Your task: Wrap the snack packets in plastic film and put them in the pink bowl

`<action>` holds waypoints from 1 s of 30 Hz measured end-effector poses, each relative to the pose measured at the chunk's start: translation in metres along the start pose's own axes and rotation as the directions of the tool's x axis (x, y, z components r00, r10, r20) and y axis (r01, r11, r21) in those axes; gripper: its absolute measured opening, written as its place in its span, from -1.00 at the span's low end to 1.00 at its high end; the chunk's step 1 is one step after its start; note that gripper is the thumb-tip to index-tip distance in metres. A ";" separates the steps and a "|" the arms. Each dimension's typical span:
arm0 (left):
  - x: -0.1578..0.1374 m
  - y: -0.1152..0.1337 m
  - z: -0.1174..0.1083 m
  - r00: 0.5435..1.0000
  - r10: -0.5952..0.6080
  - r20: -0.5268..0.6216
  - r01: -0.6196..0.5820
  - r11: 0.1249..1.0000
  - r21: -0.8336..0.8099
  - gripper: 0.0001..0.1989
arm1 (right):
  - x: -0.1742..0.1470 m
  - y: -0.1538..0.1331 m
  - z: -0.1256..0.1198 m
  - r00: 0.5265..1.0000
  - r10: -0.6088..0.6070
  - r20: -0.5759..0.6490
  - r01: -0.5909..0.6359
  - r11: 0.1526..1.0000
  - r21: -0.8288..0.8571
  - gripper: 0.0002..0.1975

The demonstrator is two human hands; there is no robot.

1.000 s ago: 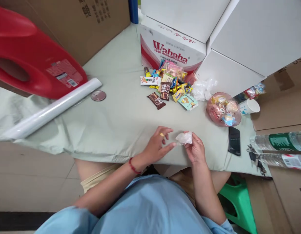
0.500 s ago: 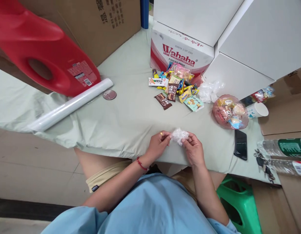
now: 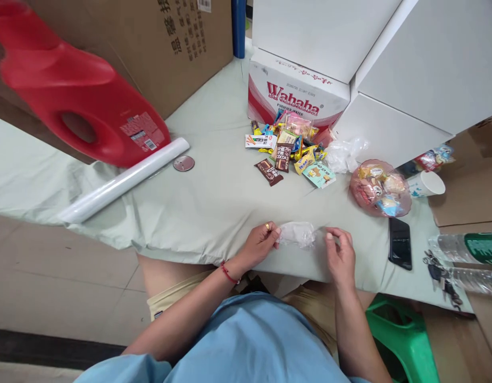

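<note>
A thin clear plastic bag [image 3: 297, 234], wrinkled and partly spread, hangs just over the front of the table. The thumb and fingers of my left hand [image 3: 263, 243] pinch its left end. At the other side, my right hand [image 3: 340, 255] has thumb and forefinger close together, and a faint see-through edge of the bag seems to reach them. Beyond my hands lies a heap of wrapped snacks [image 3: 283, 154], with brown cocoa packets at its front. Another crumpled clear plastic bag [image 3: 345, 154] rests to the right of the heap.
A pink bowl [image 3: 355, 199] of wrapped snacks, a paper cup [image 3: 427, 184], a phone [image 3: 400, 243], keys [image 3: 441, 279] and bottles [image 3: 483, 247] are at right. A white roll [image 3: 126, 183], round metal disc [image 3: 184, 163] and red jug [image 3: 122, 117] lie left. Boxes [image 3: 297, 90] stand behind.
The bunched plastic bag has been drawn out wider. My right hand has moved right, away from my left hand, which stays at the bag's left end. The view has shifted slightly.
</note>
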State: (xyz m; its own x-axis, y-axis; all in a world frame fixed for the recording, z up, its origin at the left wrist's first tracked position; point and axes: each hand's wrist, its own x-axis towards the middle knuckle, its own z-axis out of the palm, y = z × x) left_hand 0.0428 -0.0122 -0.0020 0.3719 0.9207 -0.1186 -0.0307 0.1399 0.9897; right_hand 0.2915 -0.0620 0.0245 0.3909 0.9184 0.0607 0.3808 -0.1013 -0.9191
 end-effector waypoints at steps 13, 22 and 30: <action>0.001 -0.002 -0.003 0.997 0.044 -0.060 -0.053 0.988 -0.142 -0.49 | 0.004 -0.027 0.027 0.953 0.024 0.302 -0.061 0.992 0.112 -0.74; -0.013 -0.005 0.007 0.845 0.112 -0.523 -0.169 0.984 -0.062 -0.72 | -0.003 -0.029 0.023 0.896 0.381 0.230 -0.445 0.783 0.434 -0.51; -0.037 0.023 0.020 0.959 0.090 -0.267 -0.057 0.990 0.130 -0.80 | -0.008 -0.030 0.030 0.930 0.335 0.153 -0.367 0.805 0.466 -0.53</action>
State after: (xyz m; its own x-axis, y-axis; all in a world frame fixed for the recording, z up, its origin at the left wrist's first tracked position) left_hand 0.0470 -0.0500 0.0272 0.1062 0.9933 -0.0462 0.0688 0.0390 0.9969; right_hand 0.2520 -0.0551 0.0404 0.3625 0.8784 -0.3115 -0.2271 -0.2409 -0.9436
